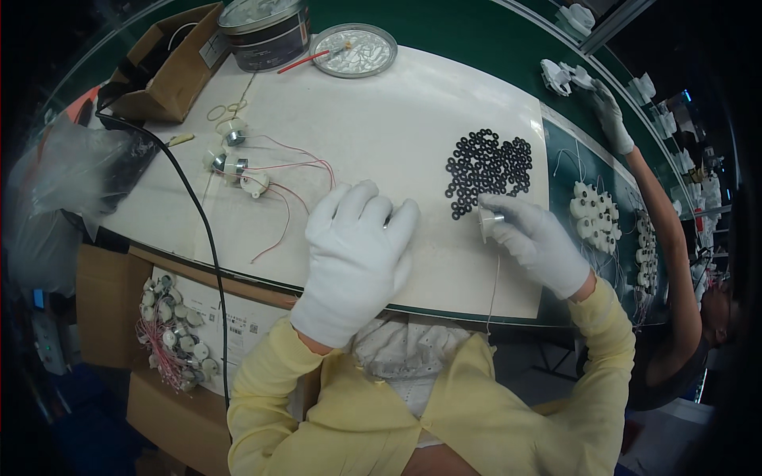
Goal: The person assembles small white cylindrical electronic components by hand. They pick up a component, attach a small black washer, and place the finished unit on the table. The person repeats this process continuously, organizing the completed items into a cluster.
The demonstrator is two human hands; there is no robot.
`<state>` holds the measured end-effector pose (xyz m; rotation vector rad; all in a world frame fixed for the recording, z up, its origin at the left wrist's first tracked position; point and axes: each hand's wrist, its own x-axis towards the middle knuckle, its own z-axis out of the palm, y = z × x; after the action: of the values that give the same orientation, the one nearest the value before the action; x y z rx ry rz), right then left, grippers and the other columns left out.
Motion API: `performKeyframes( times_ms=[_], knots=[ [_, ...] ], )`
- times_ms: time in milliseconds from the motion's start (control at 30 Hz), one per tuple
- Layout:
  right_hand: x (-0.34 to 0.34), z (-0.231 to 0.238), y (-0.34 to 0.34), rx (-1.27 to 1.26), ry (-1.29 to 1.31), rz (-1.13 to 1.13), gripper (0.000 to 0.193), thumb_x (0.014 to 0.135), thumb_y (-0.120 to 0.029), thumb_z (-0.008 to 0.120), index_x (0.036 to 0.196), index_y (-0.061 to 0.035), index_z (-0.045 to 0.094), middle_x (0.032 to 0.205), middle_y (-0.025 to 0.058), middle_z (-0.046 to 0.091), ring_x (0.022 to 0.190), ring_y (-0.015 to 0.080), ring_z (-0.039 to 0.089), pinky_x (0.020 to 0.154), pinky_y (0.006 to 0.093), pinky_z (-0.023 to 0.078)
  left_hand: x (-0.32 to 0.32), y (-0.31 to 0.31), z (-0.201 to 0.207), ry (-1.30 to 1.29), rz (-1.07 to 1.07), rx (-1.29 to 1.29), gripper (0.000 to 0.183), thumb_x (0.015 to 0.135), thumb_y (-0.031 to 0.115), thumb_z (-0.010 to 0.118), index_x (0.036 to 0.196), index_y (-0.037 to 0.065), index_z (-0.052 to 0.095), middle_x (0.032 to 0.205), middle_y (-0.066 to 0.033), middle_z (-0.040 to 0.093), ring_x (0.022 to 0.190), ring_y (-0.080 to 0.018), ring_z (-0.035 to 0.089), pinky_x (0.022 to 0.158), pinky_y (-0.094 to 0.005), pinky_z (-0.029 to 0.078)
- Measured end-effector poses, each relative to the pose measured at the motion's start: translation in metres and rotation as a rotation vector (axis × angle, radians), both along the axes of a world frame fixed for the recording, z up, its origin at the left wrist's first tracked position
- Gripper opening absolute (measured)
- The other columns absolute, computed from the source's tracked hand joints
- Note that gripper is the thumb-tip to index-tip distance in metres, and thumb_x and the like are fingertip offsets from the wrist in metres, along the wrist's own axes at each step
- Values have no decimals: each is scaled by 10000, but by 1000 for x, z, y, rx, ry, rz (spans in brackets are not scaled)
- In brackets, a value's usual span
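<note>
White gloves cover both of my hands. My right hand point(536, 242) pinches a small wired motor point(488, 224) with a white end piece, just beside the near edge of a pile of small black rings point(488, 166). A thin wire point(494, 289) hangs from this motor over the table's front edge. My left hand point(353, 258) is closed above the white table, its fingers curled. A bit of something dark and shiny shows by its index finger, too little to name. Farther left lie several small motors point(236, 166) with white caps and red wires.
At the back stand an open carton point(171, 67), a tin point(266, 40) and a round lid point(373, 51) with a red-handled brush point(305, 62). A black cable point(198, 206) crosses the left side. Below, a box point(163, 401) holds motors. At right, a co-worker's arm point(663, 206) reaches past white parts point(595, 214).
</note>
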<state>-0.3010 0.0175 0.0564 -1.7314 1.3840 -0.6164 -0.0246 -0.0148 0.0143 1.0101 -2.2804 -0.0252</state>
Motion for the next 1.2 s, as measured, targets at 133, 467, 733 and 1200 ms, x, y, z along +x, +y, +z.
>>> performKeyframes(
  times_ms=[133, 467, 733, 1200],
  knots=[
    [-2, -7, -9, -140, 47, 132, 366, 1008, -73, 678, 1361, 0, 617, 967, 54, 695, 841, 159, 646, 789, 290, 544, 6, 11, -11, 14, 25, -7, 493, 712, 145, 747, 1205, 148, 725, 1050, -84, 613, 1216, -350, 569, 1055, -521, 456],
    [21, 13, -30, -763, 843, 409, 347, 842, -123, 718, 1181, -138, 643, 872, -10, 629, 730, 195, 629, 733, 340, 447, 6, 14, -13, 26, 68, 9, 578, 711, 155, 752, 1288, 159, 721, 1105, -73, 622, 1273, -337, 551, 1105, -519, 426],
    [25, 21, -39, -654, 996, 547, 189, 894, -157, 661, 1079, -141, 627, 794, -11, 570, 697, 185, 609, 712, 348, 438, 5, 14, -14, 34, 77, 6, 571, 729, 154, 759, 1298, 163, 720, 1118, -71, 626, 1277, -331, 554, 1113, -521, 422],
    [22, 39, -27, -639, 1096, 695, 165, 848, -221, 719, 929, -133, 607, 707, -6, 563, 597, 211, 566, 654, 355, 422, 3, 10, -15, 60, 91, -59, 507, 772, 189, 782, 1272, 147, 702, 1037, -60, 639, 1241, -311, 572, 1118, -490, 417]
  ],
)
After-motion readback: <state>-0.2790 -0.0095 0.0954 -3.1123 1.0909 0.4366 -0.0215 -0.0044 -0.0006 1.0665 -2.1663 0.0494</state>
